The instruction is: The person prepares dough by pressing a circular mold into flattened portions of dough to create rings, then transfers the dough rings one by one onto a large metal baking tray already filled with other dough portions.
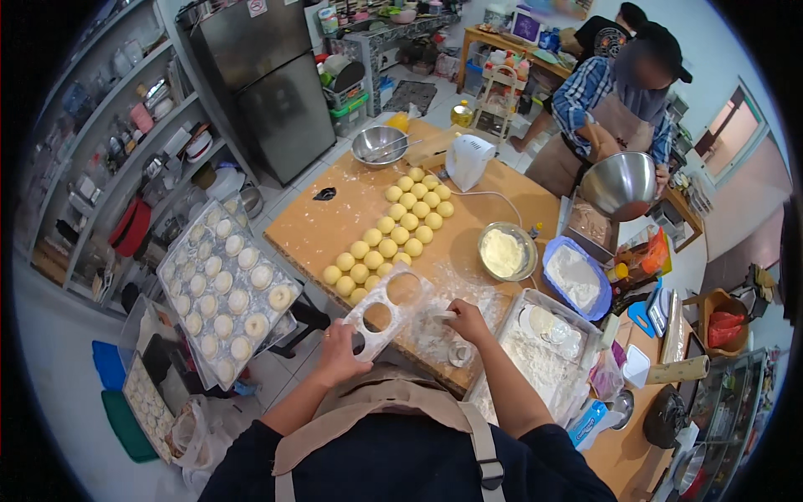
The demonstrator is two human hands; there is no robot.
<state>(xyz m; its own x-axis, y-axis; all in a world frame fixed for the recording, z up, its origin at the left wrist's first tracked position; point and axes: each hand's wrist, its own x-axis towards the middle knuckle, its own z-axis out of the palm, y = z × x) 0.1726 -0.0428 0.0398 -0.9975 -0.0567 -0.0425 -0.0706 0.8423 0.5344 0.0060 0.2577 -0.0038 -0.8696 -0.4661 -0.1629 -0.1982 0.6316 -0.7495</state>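
Observation:
My left hand [341, 343] grips a white, flour-dusted template [374, 339] with round holes, held over the table's near edge. My right hand [464, 318] is closed on a small white tool [443, 315] above a floury patch [470, 298] of the wooden table; its exact shape is hard to make out. A small pale cutter or cup [459, 354] stands below that hand. Rows of several yellow dough balls [401, 219] lie beyond the template. A glass bowl of pale cream [506, 251] is to their right, and a tray of white flour [523, 376] sits beside my right forearm.
Trays of flattened dough rounds [226, 289] stand left of the table [305, 213]. A steel bowl [380, 145], white mixer [468, 159] and blue flour container [575, 276] are on it. Another person [611, 117] holds a large steel bowl [619, 184]; a second person [615, 42] is behind.

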